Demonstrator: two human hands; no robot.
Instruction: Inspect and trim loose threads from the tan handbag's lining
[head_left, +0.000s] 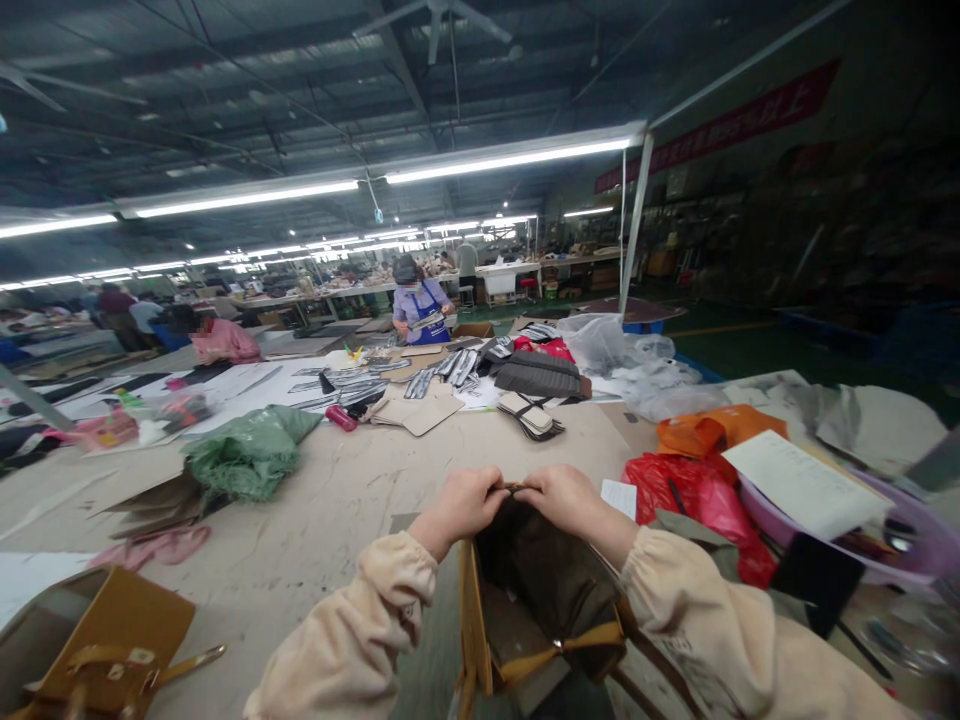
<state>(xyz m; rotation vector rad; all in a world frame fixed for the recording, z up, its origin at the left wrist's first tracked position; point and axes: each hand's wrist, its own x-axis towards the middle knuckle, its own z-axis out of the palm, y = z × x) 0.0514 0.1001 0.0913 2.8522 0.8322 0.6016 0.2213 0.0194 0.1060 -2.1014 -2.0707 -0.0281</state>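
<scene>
strip lights [510, 160] run under the dark roof of a big workshop, with a fan [436, 15] hanging overhead and a red banner [720, 125] on the right. below them a long table [360, 490] stretches away from my camera, its near part bare and scuffed.

at the front edge, low and right of centre in my view, i have the bag [525, 560], dark inside and tan at its left side. a tan strap [592, 637] with a small bright snap [558, 646] crosses its lower part. both hands are at its far top edge: the left hand [466, 503] pinches the edge between thumb and fingers, and the right hand [566, 500] does the same just beside it, so i read both grips as clamped on the bag. the fingertips nearly meet.

at the lower left i see a tan case [142, 620], and beyond it a pink cloth [161, 547], some boards [157, 490] and a green sack [247, 450]. near the right hand lie a white slip [619, 497] and a red bag [660, 485]; an orange bag [697, 435] sits behind, and a purple basin [926, 545] carries a pale sheet [806, 485]. further up the table are striped pieces [360, 380] and a dark stack [540, 374]. across it, a person in a blue apron [427, 310] holds something striped; farther left, i see another in pink [231, 342].
</scene>
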